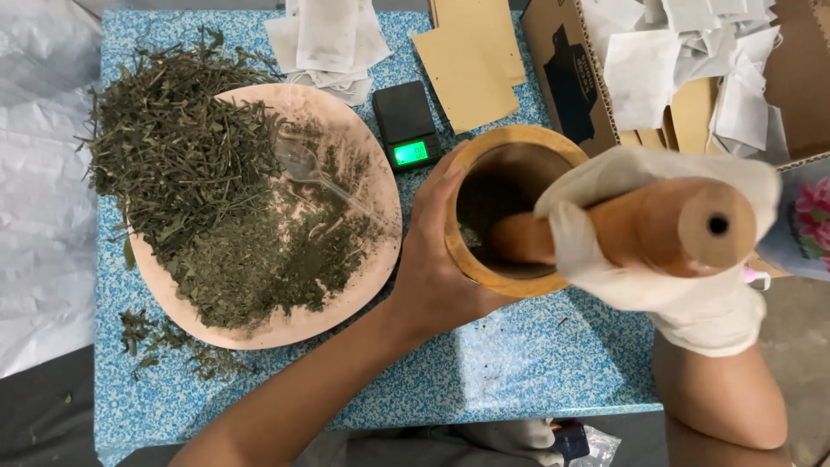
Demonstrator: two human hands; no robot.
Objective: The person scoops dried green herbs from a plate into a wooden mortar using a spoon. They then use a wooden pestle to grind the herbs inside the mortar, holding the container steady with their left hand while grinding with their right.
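A wooden mortar (471, 156) stands on the blue speckled table (519, 363). My bare left hand (432, 259) wraps around its left side. In a white glove, my right hand (683, 285) is closed around a thick wooden pestle (657, 227), whose lower end reaches down into the mortar. A little crushed green herb shows inside the bowl. To the left lies a large pink round tray (337, 112) heaped with dried green herbs (190, 173), and a clear plastic fork (311, 169) rests on them.
A small black digital scale (406, 125) with a lit green display sits behind the mortar. Brown paper pouches (471, 65) and white sachets (328, 39) lie at the back. An open cardboard box (571, 78) at right holds more sachets. Loose herb bits (164, 342) are scattered near the tray.
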